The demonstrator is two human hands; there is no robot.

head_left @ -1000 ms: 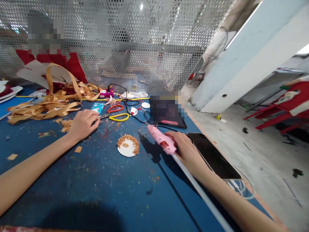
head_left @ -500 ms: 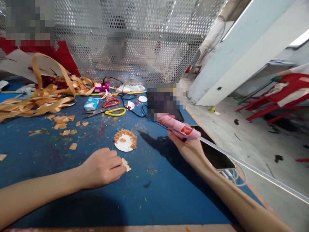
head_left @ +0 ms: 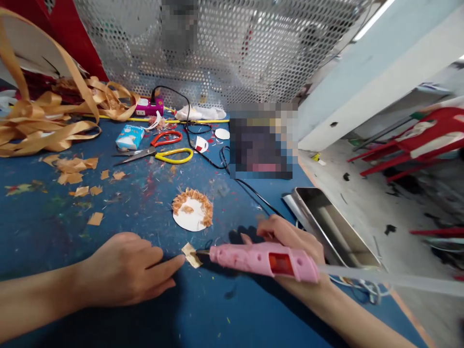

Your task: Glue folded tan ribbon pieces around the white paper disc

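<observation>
My right hand [head_left: 297,241] is wrapped round a pink hot glue gun [head_left: 250,258] with a clear glue stick [head_left: 387,278] coming out of its back. The gun's metal nozzle meets a small tan ribbon square [head_left: 191,255] lying on the blue table. My left hand [head_left: 130,270] rests at the square's left edge, index finger stretched out to it and the other fingers loosely curled. Just beyond lies a white paper disc [head_left: 188,218], its upper and right rim covered with gathered tan ribbon bits.
Loose ribbon squares [head_left: 74,169] and a heap of tan ribbon [head_left: 47,121] lie at left. Scissors [head_left: 155,153], a small blue pack [head_left: 130,137], a purple power socket [head_left: 149,106] and a black cord [head_left: 250,186] are farther back. A phone [head_left: 333,224] lies by the table's right edge.
My right hand has brought the glue gun down and left, so its nozzle is now at the ribbon square. My left index finger has straightened, uncovering more of the square. The view has shifted.
</observation>
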